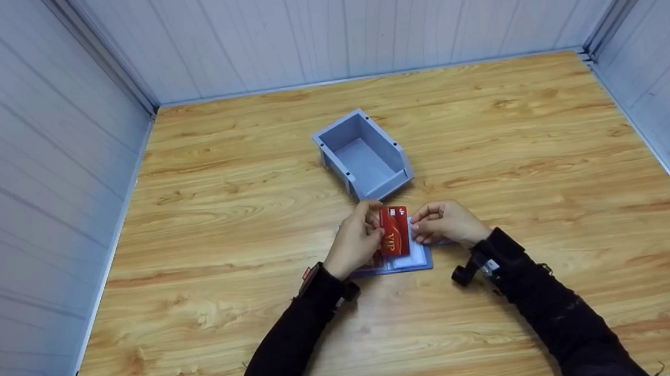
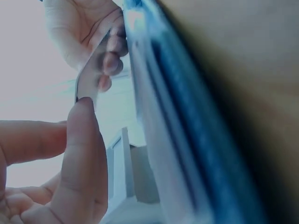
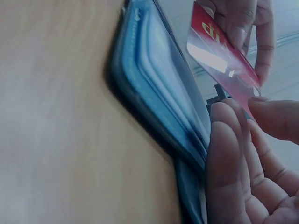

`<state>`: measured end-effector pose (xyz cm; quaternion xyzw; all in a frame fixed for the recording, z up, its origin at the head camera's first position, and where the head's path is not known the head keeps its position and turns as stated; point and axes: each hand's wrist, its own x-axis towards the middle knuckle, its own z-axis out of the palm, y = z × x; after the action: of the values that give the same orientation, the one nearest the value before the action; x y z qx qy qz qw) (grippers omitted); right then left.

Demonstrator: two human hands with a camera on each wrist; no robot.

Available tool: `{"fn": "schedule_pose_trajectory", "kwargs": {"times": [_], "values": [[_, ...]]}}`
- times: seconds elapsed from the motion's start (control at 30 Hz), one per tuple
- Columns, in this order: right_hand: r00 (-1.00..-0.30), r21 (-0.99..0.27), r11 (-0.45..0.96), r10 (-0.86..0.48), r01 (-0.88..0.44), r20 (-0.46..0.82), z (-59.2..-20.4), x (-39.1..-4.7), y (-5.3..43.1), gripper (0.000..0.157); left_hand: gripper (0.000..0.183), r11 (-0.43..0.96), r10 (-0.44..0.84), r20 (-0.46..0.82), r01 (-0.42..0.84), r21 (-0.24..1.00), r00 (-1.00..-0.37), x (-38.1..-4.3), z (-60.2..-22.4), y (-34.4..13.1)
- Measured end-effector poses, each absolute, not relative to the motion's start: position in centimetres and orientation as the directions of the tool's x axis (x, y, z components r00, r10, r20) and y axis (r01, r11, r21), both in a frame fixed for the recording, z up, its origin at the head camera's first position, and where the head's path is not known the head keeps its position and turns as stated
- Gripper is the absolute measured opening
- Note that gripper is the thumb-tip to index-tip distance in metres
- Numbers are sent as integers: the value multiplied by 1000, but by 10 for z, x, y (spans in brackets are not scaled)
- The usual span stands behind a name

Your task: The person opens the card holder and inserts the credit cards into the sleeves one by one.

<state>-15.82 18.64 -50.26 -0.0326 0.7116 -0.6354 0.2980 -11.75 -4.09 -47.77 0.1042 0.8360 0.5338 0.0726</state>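
My left hand [image 1: 356, 243] pinches a red card [image 1: 394, 231] with gold VIP lettering between thumb and fingers. The card is raised above a blue card holder [image 1: 430, 259] that lies spread on the table, clear pockets [image 1: 415, 257] showing. My right hand [image 1: 448, 223] is at the card's right edge, its thumb and fingers bent close together. In the right wrist view its thumb [image 3: 275, 116] comes up to the card's corner, with its fingers beside the holder's edge. Whether it grips the card or a pocket is hard to tell. Part of the holder's left side is hidden by my left hand.
A grey plastic bin [image 1: 362, 156] stands just beyond the card holder, its low front toward my hands. The wooden table [image 1: 223, 209] stretches to both sides. White panel walls [image 1: 328, 27] enclose it at the back, left and right.
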Motion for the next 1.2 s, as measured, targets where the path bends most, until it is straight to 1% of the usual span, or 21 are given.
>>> {"fn": "schedule_pose_trajectory", "kwargs": {"times": [0.2,0.33,0.43,0.53,0.67,0.77,0.9,1.2], "values": [[-833,-922,279,-412,270,-369,-498,-159,193,22,47,431,248,-3,108,896,-969,-117,-473,-50],[-844,-909,370,-409,194,-346,-497,-158,197,20,47,422,245,-7,100,901,-970,-117,-472,-56],[-856,-889,444,-414,108,-310,-497,-159,199,17,48,436,243,-17,94,895,-970,-118,-472,-60],[-864,-855,518,-422,17,-273,-496,-158,198,14,49,475,241,-36,86,876,-970,-118,-473,-63],[-875,-775,622,-431,-112,-220,-494,-156,196,12,49,525,244,-71,70,848,-967,-119,-476,-65],[-883,-716,675,-430,-177,-187,-492,-154,194,11,48,544,246,-86,65,836,-965,-119,-476,-67],[-888,-685,700,-426,-202,-173,-491,-152,193,11,46,550,240,-83,65,833,-967,-119,-474,-70],[-892,-677,711,-412,-188,-185,-491,-151,192,12,43,549,258,-90,69,833,-962,-119,-478,-67]]}}
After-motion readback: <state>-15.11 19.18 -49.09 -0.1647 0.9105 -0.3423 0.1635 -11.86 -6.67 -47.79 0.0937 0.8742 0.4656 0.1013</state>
